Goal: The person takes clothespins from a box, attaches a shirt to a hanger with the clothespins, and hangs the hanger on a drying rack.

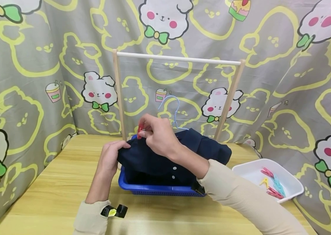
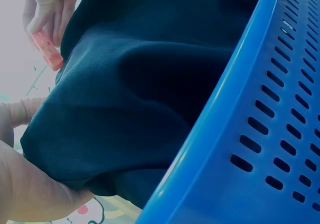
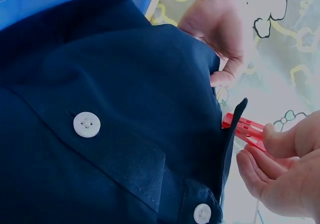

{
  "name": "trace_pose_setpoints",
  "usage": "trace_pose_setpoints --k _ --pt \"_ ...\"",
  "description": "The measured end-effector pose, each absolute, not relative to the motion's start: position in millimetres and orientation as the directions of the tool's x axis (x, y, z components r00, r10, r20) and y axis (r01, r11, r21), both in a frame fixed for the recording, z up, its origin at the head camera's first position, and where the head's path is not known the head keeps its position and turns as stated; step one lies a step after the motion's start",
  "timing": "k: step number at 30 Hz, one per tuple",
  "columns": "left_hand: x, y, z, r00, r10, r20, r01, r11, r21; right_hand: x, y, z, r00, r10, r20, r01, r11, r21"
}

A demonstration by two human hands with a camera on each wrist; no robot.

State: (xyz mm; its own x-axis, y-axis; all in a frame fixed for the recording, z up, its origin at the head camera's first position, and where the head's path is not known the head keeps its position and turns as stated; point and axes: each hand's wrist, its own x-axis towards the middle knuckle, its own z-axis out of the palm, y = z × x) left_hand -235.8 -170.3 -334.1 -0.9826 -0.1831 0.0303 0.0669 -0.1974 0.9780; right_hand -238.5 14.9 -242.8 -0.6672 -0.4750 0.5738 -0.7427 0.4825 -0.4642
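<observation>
A dark navy garment (image 1: 153,163) with white buttons lies over a blue basket (image 1: 165,188); a light blue hanger (image 1: 178,112) rises from behind it. My left hand (image 1: 111,156) pinches the garment's left edge, its thumb on top. Between the thumb and fingers of my right hand (image 1: 161,137) is a red clothespin (image 1: 140,131). In the right wrist view the clothespin (image 3: 246,130) has its tip at the garment's edge (image 3: 232,139), and white buttons (image 3: 87,124) show on the cloth. The left wrist view shows the cloth (image 2: 110,109) held beside the basket wall (image 2: 260,119).
A rack with a white rod (image 1: 177,58) and wooden posts stands behind the basket. At the right, a white tray (image 1: 242,169) holds red, yellow and teal clothespins (image 1: 277,186). A patterned curtain (image 1: 89,42) surrounds the wooden table (image 1: 54,192).
</observation>
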Motion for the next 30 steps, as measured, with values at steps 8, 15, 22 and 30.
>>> trace_pose_setpoints --k 8,15,22,30 --pt "-236.2 -169.7 -333.6 -0.983 -0.181 0.037 0.073 -0.197 0.978 -239.9 15.2 -243.2 -0.638 -0.483 0.600 -0.764 0.496 -0.412" --pt "-236.0 -169.5 -334.2 -0.983 -0.179 0.030 0.067 -0.203 0.977 -240.7 14.2 -244.8 -0.635 -0.489 0.598 -0.765 0.505 -0.399" --pt "-237.7 -170.2 -335.8 -0.982 -0.185 0.033 0.071 -0.204 0.976 -241.2 13.0 -244.5 -0.637 -0.503 0.584 -0.764 0.516 -0.389" --pt "-238.5 -170.7 -337.0 -0.981 -0.193 0.031 0.071 -0.205 0.976 -243.0 9.2 -243.7 -0.647 -0.506 0.571 -0.749 0.562 -0.351"
